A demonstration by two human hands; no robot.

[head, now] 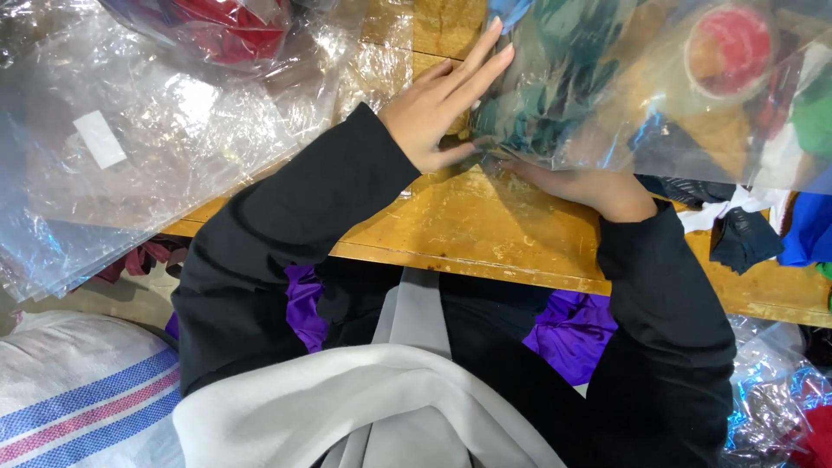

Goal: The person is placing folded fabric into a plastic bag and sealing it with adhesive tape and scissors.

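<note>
View: head camera looking down over black sleeves onto a yellow wooden worktop.
Left hand: upper centre of the frame, fingers stretched out flat and pressed against the side of a clear plastic bag; it grips nothing, the thumb tucked at the bag's lower corner.
Right hand: just below the bag's lower edge, partly under the plastic; how far its fingers are curled cannot be told.
Bag: upper right of the frame, resting on the worktop between the two hands.
Contents: dark green folded cloth already inside the bag.
Stage, as a judgement: filling looks largely done; the bag appears to be in the pressing and flattening stage, and no closed mouth is visible.
Spare bags: a stack of clear plastic at upper left.
Loose cloth: dark, white and blue pieces at right, outside any bag.
</note>
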